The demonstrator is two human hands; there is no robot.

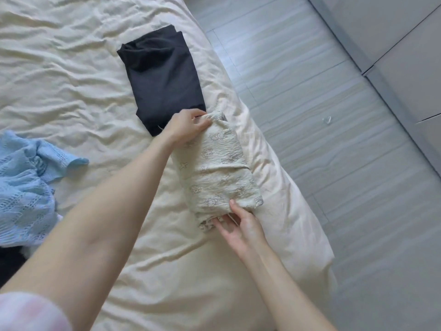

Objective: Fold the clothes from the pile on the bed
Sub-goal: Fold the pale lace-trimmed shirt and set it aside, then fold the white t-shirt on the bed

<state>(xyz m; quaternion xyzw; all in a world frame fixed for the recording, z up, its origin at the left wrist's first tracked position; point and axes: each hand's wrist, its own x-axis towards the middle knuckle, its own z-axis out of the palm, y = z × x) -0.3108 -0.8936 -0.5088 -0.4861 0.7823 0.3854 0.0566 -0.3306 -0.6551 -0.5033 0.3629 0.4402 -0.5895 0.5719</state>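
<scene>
Both bare arms stretched forward and to the right across the bed [71,75], forearms angled toward its edge. Left hand [188,126] at the far end of a folded cream printed garment [216,168], fingers curled over and pinching the bunched cloth there. Right hand [241,225] at the near end of the same bundle, palm turned up, thumb pressed on top and fingers tucked under the loose edge, gripping it. Printed garment lying lengthwise along the right side of the bed, close to the mattress edge, small cartoon figures showing on its crinkled surface. Just beyond the left hand, touching the bundle's far end, a black garment [164,75] folded flat into a rectangle. Well apart at the left edge, a heap of light blue knit fabric [26,187], unfolded, with something dark [10,263] beneath it. Pink-and-white striped sleeve [28,311] at the lower left corner. Cream sheet rumpled throughout. Pale wood-grain floor [334,163] to the right, a small clear object [327,120] lying on it, grey cabinet fronts [405,44] past that.
</scene>
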